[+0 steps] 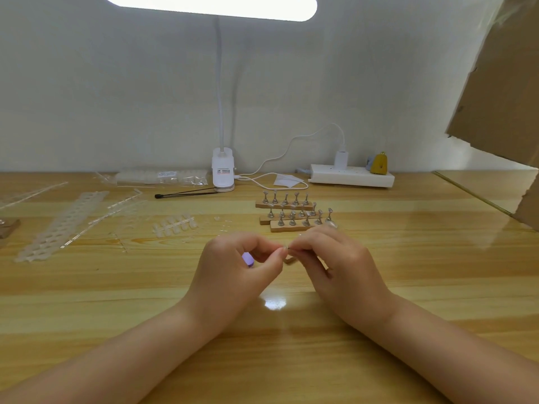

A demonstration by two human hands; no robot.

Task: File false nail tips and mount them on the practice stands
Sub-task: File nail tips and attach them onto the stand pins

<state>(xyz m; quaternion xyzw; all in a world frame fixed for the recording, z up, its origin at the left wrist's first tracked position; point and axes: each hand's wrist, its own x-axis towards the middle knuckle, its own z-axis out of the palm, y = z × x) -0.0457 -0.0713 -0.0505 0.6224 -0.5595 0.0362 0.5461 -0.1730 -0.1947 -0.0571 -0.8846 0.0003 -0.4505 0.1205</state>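
My left hand [233, 266] and my right hand [335, 263] meet over the middle of the wooden table [116, 301]. Between their fingertips they pinch a tiny clear nail tip [285, 246]; which hand carries it most I cannot tell. A purple file [248, 259] peeks out behind my left hand. A small wooden piece [289, 260] lies on the table under the fingers. Just beyond stand three wooden practice stands [291, 212] with several metal holders. A strip of nail tips [174, 225] lies to the left.
Plastic nail-tip strips [61, 225] and a bag of tips [162, 177] lie at the left. A clip lamp [223, 172], a black brush [186, 195], a white power strip [351, 175] with cable and a cardboard sheet [501, 83] at the right border the work area.
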